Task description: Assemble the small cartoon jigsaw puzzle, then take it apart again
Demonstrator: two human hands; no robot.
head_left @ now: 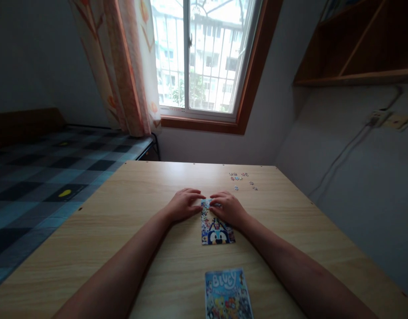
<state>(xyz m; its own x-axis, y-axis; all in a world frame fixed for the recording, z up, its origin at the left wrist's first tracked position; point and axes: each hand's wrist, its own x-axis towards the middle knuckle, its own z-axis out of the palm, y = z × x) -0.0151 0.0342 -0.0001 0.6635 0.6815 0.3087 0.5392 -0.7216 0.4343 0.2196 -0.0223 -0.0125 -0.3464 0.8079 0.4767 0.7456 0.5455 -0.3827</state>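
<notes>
On the surface (164,270), the left hand (189,204) lay half open, thumb apart from the bent fingers, its tips at the far left edge of the puzzle (219,234). The box (227,296) lay nearer. The right hand (227,208) curled narrowly over the puzzle's far right part; whether it gripped anything, I could not tell. Loose pieces (236,178) lay far right.
</notes>
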